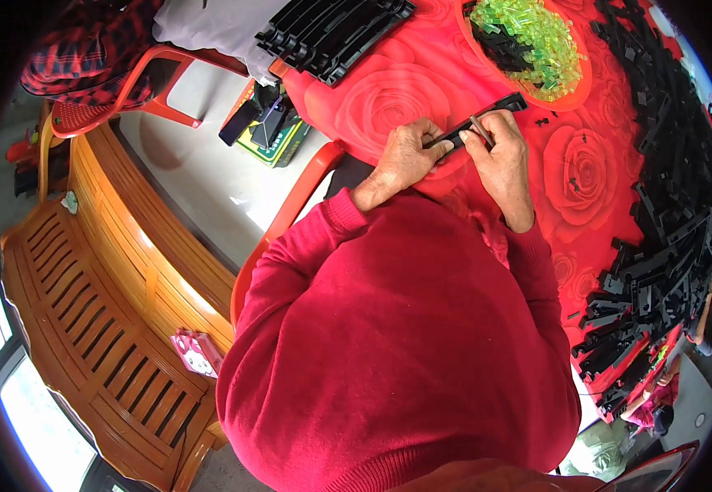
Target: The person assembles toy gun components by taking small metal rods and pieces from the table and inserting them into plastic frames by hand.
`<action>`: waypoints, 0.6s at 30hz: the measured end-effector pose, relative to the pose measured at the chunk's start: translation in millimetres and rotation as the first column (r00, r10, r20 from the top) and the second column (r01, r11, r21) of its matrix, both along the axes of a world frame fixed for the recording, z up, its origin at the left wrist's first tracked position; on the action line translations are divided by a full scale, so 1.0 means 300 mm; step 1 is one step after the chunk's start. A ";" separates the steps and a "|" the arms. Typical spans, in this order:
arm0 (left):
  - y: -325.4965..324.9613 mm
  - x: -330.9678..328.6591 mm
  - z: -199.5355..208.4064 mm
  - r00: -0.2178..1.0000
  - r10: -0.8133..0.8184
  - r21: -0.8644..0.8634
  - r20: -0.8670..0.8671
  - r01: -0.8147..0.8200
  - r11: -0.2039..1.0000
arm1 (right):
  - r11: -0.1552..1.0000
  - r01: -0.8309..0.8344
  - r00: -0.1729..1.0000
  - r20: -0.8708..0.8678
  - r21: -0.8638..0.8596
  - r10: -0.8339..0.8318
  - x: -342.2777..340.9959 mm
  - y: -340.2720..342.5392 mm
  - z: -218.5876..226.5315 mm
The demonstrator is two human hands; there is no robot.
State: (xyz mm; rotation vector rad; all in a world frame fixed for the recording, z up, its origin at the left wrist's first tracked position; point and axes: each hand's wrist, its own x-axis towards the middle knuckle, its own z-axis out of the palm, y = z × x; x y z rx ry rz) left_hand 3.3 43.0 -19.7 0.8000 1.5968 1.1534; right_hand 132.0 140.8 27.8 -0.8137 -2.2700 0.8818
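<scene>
Over the red rose-patterned tablecloth (393,102), my two hands meet at a long, narrow black plastic strip (504,104). My left hand (405,160) pinches its near left end between thumb and fingers. Closed beside the strip's middle, my right hand (504,160) has a thin grey rod (481,131) between thumb and fingers, its tip pointing up and left. The thumb of that hand lies against the strip. My fingers hide part of the strip and the rod's lower end. A few tiny black bits (546,120) lie right of the strip.
Beyond my hands stands an orange-red bowl (583,78) of small yellow-green clear pieces and black pieces. Black strips lie in a row (331,37) at far left; a large heap (668,238) covers the right side. A red chair (286,217) and wooden bench (102,295) stand left. Other people sit far right.
</scene>
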 end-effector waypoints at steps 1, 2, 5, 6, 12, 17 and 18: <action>-0.001 0.004 -0.004 1.000 0.009 0.010 0.014 -0.009 1.000 | 1.000 -0.017 1.000 -0.011 0.006 0.017 0.001 -0.001 0.001; -0.003 0.007 -0.008 0.999 0.019 0.021 0.027 -0.019 1.000 | 1.000 -0.019 1.000 -0.003 0.008 0.019 0.003 -0.002 -0.001; -0.004 0.019 -0.006 0.992 -0.018 0.049 0.126 0.012 0.999 | 0.999 0.012 0.999 -0.043 -0.047 -0.014 0.007 0.003 -0.001; -0.007 0.020 -0.004 0.991 -0.015 0.053 0.132 0.008 0.999 | 0.999 0.022 0.999 -0.029 -0.048 -0.023 0.008 0.003 0.002; -0.007 0.010 -0.001 0.931 -0.041 0.025 0.363 0.034 0.999 | 0.992 0.006 0.999 -0.045 -0.126 -0.012 0.003 0.012 -0.006; -0.011 0.006 -0.007 0.936 -0.050 0.020 0.349 0.046 0.999 | 0.978 -0.029 0.999 -0.040 -0.205 0.021 -0.004 0.031 -0.026; -0.010 0.005 -0.012 0.936 -0.044 0.023 0.349 0.038 0.999 | 0.978 -0.028 0.998 -0.062 -0.205 0.016 -0.006 0.034 -0.034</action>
